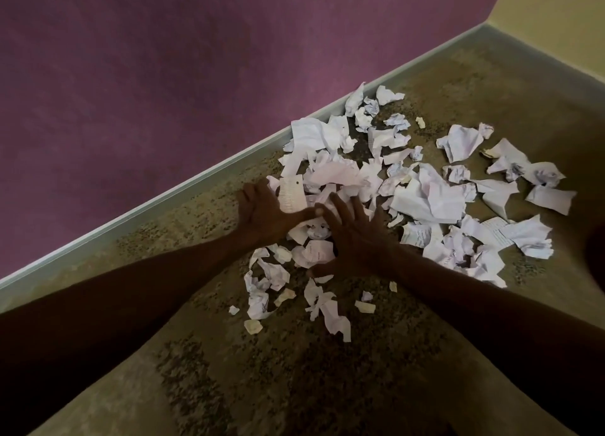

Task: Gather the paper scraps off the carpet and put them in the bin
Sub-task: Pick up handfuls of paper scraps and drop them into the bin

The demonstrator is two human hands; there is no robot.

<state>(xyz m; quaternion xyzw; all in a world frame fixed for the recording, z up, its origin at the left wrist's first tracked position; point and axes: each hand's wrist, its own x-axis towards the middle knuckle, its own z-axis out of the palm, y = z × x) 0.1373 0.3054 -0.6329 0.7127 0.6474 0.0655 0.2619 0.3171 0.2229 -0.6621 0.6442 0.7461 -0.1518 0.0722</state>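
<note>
Both hands lie flat with fingers straight and spread, pressed down on paper, gripping nothing.

Left hand (265, 209): palm down at the near-left edge of the heap, close to the baseboard (183, 190); fingers point up and away; thumb stretched right, its tip touching or just beside the right hand's fingers. A printed slip with a punched hole (292, 195) sits against its fingers.

Right hand (355, 239): palm down, fingers fanned onto the middle of the heap, thumb stretched toward the near side, touching a crumpled scrap (315, 254).

Paper scraps (429, 196): one loose heap of white, crumpled and torn pieces, some with writing, spread on the carpet (327, 386) from the baseboard out to the right. Too many and too overlapped for an exact count; several dozen. A looser scatter of about a dozen small pieces lies on the near side, between the two forearms. Three or four larger crumpled sheets lie apart at the far right.

Carpet: one, mottled brown-tan.

Walls: two; purple wall (163, 75) on the left, yellow wall (556, 6) at the upper right, meeting in the corner.
</note>
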